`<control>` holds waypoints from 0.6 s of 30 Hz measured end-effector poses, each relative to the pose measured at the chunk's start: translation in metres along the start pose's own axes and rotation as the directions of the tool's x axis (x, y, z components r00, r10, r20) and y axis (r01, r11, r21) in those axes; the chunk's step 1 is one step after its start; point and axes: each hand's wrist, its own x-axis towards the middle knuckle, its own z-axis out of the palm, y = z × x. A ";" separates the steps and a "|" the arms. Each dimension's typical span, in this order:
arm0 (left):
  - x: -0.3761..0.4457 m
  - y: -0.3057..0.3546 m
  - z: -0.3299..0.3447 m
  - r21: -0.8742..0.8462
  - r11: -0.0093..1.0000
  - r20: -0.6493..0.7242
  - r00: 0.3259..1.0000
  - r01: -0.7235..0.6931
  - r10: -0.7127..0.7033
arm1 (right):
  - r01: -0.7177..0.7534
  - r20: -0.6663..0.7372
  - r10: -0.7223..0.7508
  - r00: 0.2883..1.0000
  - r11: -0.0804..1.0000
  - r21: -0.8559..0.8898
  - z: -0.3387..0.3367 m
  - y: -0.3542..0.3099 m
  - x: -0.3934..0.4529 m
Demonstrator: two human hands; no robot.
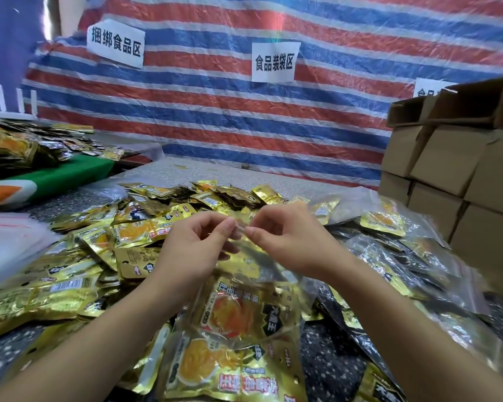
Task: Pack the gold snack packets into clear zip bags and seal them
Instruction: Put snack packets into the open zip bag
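Note:
A clear zip bag (253, 288) hangs in front of me over the table, with gold snack packets (238, 311) inside it. My left hand (192, 245) and my right hand (285, 239) each pinch the bag's top edge, fingertips almost touching at the middle. A wide heap of loose gold packets (105, 256) covers the table under and around the bag. Several filled clear bags (389, 256) lie to the right.
A stack of empty clear zip bags (9, 245) lies at the left edge. Cardboard boxes (462, 175) are stacked at the right. A second table with green cloth (70, 175) and more packets stands at the back left. A striped tarp (244, 111) with paper signs hangs behind.

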 end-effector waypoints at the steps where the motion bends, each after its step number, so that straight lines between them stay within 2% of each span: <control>1: 0.000 0.001 0.001 0.000 1.000 0.007 1.000 -0.001 0.001 | 0.003 -0.001 -0.003 1.000 1.000 0.009 0.002 0.000 0.000; 8: 0.000 0.004 0.002 0.007 1.000 0.007 1.000 0.019 -0.019 | -0.015 -0.014 0.015 1.000 1.000 0.011 0.007 -0.001 0.000; 18: 0.000 0.006 -0.001 0.032 0.999 0.055 0.998 0.036 -0.038 | -0.161 0.067 0.151 0.986 0.973 0.168 0.004 -0.004 -0.001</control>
